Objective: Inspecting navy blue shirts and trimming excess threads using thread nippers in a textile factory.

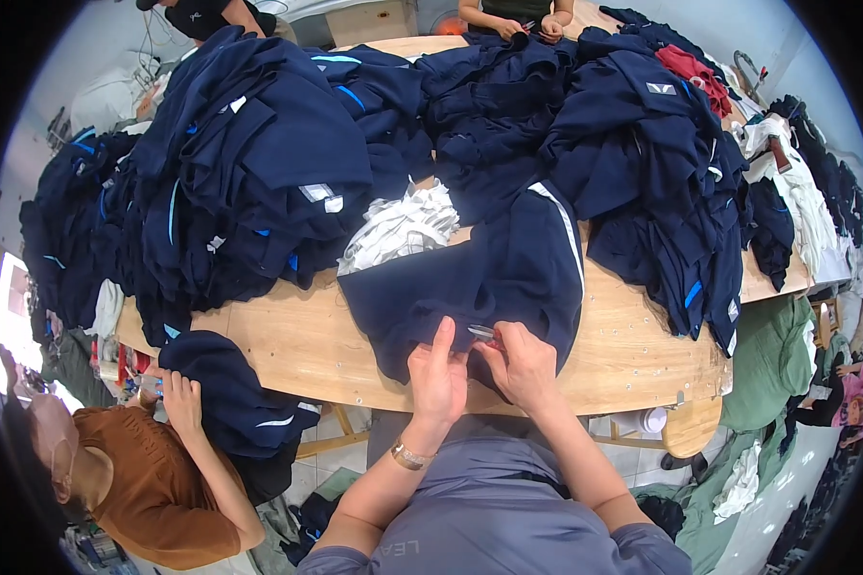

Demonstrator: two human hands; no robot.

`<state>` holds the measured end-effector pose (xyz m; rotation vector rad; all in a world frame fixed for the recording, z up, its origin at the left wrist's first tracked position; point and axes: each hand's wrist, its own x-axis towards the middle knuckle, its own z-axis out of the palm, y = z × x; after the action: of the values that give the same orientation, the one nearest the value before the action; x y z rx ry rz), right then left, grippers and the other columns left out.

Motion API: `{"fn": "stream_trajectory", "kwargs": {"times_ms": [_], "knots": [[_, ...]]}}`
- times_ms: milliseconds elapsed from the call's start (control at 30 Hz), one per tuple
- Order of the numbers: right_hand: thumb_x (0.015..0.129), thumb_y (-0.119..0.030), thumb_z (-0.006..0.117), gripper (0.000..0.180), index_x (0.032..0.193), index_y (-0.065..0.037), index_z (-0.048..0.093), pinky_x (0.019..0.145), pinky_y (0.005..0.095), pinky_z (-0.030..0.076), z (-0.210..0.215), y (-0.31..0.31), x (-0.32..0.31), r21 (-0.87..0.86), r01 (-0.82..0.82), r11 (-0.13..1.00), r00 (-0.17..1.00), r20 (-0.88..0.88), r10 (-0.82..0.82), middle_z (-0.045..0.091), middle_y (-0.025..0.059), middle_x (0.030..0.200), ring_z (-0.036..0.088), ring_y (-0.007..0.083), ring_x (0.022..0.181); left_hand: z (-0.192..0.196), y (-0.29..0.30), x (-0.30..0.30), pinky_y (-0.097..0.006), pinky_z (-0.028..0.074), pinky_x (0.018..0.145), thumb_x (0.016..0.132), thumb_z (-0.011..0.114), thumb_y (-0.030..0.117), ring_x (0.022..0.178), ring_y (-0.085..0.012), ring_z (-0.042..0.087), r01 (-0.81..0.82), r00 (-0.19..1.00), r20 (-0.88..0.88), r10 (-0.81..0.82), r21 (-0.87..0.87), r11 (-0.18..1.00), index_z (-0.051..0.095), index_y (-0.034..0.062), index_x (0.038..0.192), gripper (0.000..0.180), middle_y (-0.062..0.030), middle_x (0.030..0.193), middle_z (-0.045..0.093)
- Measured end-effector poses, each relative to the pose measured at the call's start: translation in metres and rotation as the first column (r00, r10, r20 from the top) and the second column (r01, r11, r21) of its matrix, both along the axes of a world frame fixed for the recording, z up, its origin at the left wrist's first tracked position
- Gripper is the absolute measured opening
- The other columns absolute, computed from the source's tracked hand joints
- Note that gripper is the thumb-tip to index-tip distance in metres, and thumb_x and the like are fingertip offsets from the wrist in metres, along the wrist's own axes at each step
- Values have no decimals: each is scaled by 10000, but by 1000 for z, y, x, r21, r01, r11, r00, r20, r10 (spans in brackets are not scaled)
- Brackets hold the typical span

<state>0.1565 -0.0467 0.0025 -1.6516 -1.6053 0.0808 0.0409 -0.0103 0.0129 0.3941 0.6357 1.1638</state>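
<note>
A dark navy garment (532, 259) with a white stripe along its right side lies in front of me, its near part at the table's edge. My left hand (436, 376) is closed on the garment's near part, thumb pointing up and fingers curled under. In my right hand (523, 364) is a pair of small metal thread snips (481, 333), the blades pointing left over the cloth, close to my left thumb. Part of the snips is hidden by my fingers. Just beyond the garment sits a bunch of white cloth pieces (403, 230).
Big heaps of navy garments stand at left (249, 163) and right (642, 163) on the wooden table (278, 335). A co-worker in a brown top (158, 479) handles navy cloth at my left. Another person's hands (537, 29) work across the table. A wooden stool (692, 428) stands at right.
</note>
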Motion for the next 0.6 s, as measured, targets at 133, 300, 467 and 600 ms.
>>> {"fn": "stream_trajectory", "kwargs": {"times_ms": [133,300,467,600], "knots": [[784,-273,629,235,842,-62,543,449,308,417,-1,0,0,-6,1,1000,1000,21,-1,525,61,674,554,222,550,2,0,1,-272,473,753,914,495,159,832,-131,584,-13,1000,3,13,-21,1000,595,54,940,147,-46,912,626],[784,-273,628,237,841,-60,541,448,305,417,-1,1,-1,-2,-1,1000,1000,25,1,520,61,667,552,219,546,0,-1,0,-268,470,751,913,498,153,839,-125,580,-7,1000,-4,6,-10,1000,592,65,943,133,-38,918,622],[784,-272,629,238,836,-58,539,446,301,416,1,1,-1,-2,-1,1000,999,36,1,519,63,664,551,217,539,0,-3,1,-261,464,753,912,499,145,848,-117,576,-11,1000,-19,11,-6,1000,586,74,946,117,-30,925,615],[787,-270,627,236,835,-56,541,444,303,418,2,2,-2,-3,0,1000,1000,17,0,526,66,670,555,221,541,-1,-3,1,-257,461,752,911,499,140,844,-111,574,-23,999,-32,24,14,1000,586,76,933,110,-29,919,615]]}}
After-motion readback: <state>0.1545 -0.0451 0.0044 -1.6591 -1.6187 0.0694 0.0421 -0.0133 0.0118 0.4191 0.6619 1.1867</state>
